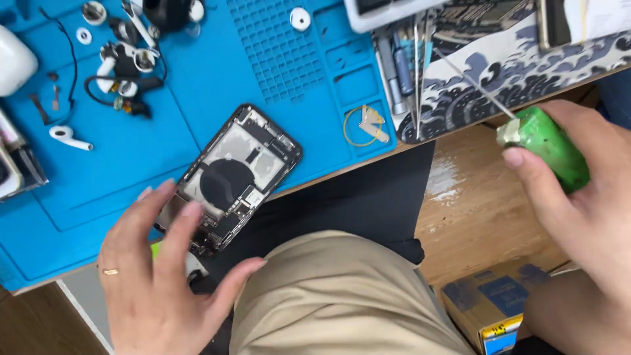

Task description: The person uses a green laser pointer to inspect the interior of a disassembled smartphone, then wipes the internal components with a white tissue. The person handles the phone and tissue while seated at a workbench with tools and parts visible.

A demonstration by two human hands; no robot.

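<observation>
Both hands were bare, with no sleeves in view. The left hand point(154, 276) wore a thin gold ring point(110, 271) on one finger. Beige trousers point(335, 296) and a black top point(368, 197) covered the lap.

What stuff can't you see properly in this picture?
- Near end of the opened phone: hidden under the left hand in the head view.
- Tool tip: the green-handled tool in the right hand has a thin shaft that blurs out over the patterned mat.
- White case: cut off by the left edge.
- Cardboard box: cut off by the bottom edge.
- Small parts on the blue mat: too tiny to identify.
</observation>
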